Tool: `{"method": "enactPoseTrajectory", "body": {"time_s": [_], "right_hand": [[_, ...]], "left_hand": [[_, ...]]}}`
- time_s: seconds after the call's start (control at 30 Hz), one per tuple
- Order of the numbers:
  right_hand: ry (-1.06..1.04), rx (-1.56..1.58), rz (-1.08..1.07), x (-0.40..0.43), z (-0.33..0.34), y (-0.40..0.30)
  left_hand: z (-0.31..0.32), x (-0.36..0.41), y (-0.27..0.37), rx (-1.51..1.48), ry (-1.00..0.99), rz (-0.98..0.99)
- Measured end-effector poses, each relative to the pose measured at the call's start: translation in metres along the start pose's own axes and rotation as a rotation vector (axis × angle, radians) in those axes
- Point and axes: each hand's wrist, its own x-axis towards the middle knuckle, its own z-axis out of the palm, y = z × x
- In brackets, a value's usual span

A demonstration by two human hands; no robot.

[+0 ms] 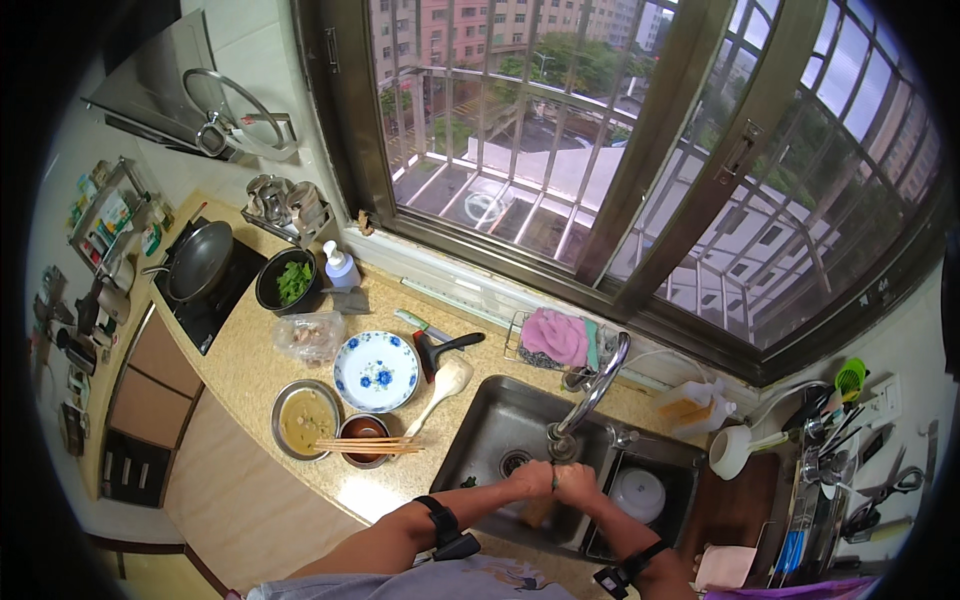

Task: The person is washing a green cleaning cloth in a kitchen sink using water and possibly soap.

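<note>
My left hand (pixel 531 480) and my right hand (pixel 576 482) are fists side by side over the sink (pixel 491 416), below the curved chrome faucet (pixel 589 401). Between them shows a sliver of a green item (pixel 555 478); my fingers hide the rest, so its kind is unclear. Beneath the hands, a blurred brown shape (pixel 535 514) lies in the large basin. The drain (pixel 515 461) is just left of my left hand, and a dark green scrap (pixel 469 481) lies further left. In the smaller basin, near my right forearm, sits an upturned white bowl (pixel 637 495).
Left of the sink are a blue-flowered plate (pixel 376 371), a bowl of yellowish liquid (pixel 305 420), a brown bowl (pixel 364 429) with chopsticks (pixel 367 445) across it, and a ladle (pixel 450 379). A wire rack (pixel 517 337) holds a pink cloth (pixel 555 337) behind the sink.
</note>
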Motion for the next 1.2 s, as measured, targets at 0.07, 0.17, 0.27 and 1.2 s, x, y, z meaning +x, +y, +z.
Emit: {"method": "enactPoseTrajectory", "body": {"time_s": [0.07, 0.17, 0.27, 1.2], "right_hand": [[0.008, 0.128, 0.113, 0.003, 0.015, -0.003], [0.012, 0.313, 0.295, 0.0, 0.029, -0.006], [0.082, 0.505, 0.356, -0.01, 0.048, -0.008], [-0.503, 2.473, 0.203, -0.069, 0.011, -0.067]], "left_hand": [[-0.002, -0.003, -0.002, 0.045, 0.114, 0.009], [-0.012, -0.012, 0.004, 0.156, 0.196, 0.069], [-0.005, -0.009, -0.007, 0.301, 0.225, 0.23], [-0.031, -0.049, 0.012, 0.214, 0.717, 0.605]]}}
